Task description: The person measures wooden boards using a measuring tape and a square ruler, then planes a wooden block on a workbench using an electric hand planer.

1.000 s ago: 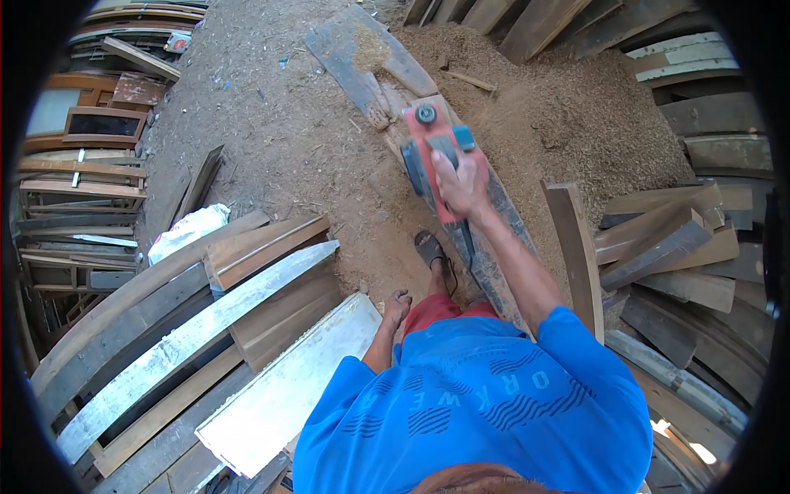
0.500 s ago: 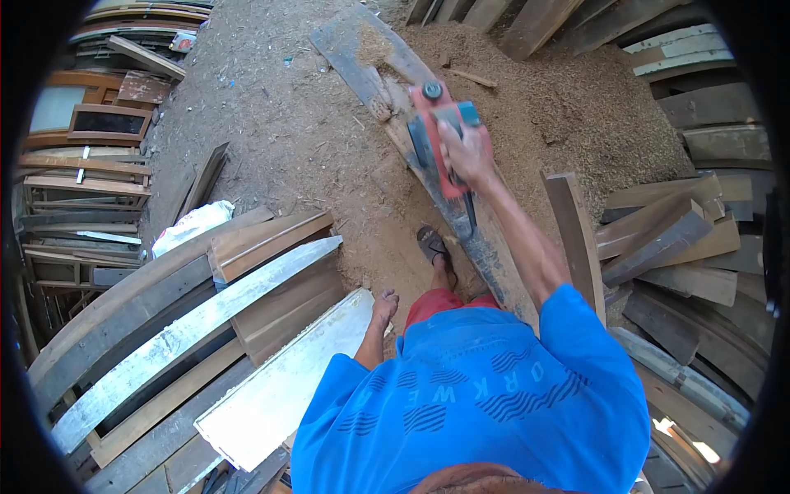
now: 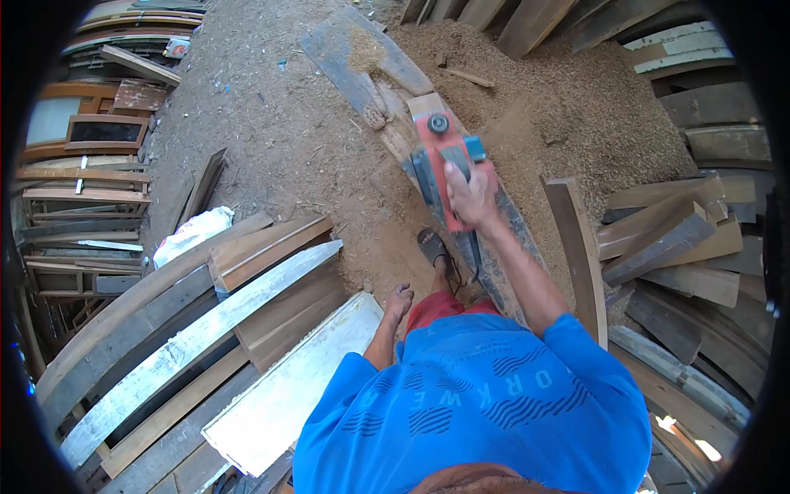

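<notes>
My right hand point(image 3: 471, 198) is wrapped around the handle of a red electric planer point(image 3: 436, 146) with a dark front knob. The planer sits over a piece of wood point(image 3: 424, 104), whose pale end shows just beyond it. Beneath lies a long worn plank point(image 3: 329, 62) with shavings on its far part. A dark cord trails from the planer's rear towards my legs. My left hand point(image 3: 401, 300) hangs low by my left side, fingers curled in with nothing visible in them. Nearest to it is a white-painted board point(image 3: 309, 370).
Sawdust and shavings point(image 3: 592, 123) are heaped right of the plank. Stacked boards point(image 3: 284, 325) crowd my left, and more timber point(image 3: 675, 239) leans at right. An upright board point(image 3: 573, 247) stands close to my right arm. A white bag point(image 3: 193, 235) lies at left.
My right hand and the planer have come back towards me and slightly right, uncovering the wood's pale far end. My left hand has shifted slightly.
</notes>
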### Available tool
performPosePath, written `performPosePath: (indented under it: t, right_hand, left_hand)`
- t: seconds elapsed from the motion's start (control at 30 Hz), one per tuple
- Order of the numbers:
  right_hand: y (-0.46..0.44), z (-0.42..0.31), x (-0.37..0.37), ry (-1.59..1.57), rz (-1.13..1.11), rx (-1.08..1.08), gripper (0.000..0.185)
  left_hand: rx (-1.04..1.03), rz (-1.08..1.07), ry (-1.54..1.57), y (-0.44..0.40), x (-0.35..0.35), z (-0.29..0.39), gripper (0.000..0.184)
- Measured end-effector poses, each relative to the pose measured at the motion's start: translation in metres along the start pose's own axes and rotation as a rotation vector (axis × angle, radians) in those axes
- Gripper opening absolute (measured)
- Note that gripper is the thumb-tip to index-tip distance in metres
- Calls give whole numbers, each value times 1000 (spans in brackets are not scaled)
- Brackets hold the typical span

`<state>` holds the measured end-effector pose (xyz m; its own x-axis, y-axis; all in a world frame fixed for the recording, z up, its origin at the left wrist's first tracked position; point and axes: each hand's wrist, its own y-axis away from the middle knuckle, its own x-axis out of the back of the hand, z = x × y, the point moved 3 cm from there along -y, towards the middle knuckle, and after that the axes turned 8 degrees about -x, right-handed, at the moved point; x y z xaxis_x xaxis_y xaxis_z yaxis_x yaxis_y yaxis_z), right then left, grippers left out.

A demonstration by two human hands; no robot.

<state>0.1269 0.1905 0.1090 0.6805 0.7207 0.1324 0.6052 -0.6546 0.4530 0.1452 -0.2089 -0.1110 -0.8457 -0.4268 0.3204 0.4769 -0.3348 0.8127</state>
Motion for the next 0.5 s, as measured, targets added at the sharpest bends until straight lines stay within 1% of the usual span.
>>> performPosePath:
  t: [0.03,0.07,0.13,0.17,0.27,0.37,0.4,0.5]
  right_hand:
    - [-20,-9,-3,-23,14,7,49]
    - [-36,-25,-5,-36,29,33,46]
    - [-62,-55,-9,-42,59,79,46]
    - [-74,-66,-10,-36,77,103,46]
    - [-98,-92,-11,41,81,28,46]
    - [-99,-84,-16,-134,39,19,45]
    - [-74,-94,-14,-118,41,-12,42]
    - [-39,-51,-13,-111,-60,-1,38]
  left_hand:
    - [12,3,18,1,2,5,51]
    - [-31,29,-4,-5,3,-1,50]
    - [-111,79,-50,-15,2,-27,50]
    - [-85,78,-33,-11,5,-24,50]
    - [-13,77,6,12,15,-12,49]
    - [20,110,23,20,27,-17,50]
    - [15,125,22,23,30,-21,51]
    - [50,122,-2,31,35,-42,53]
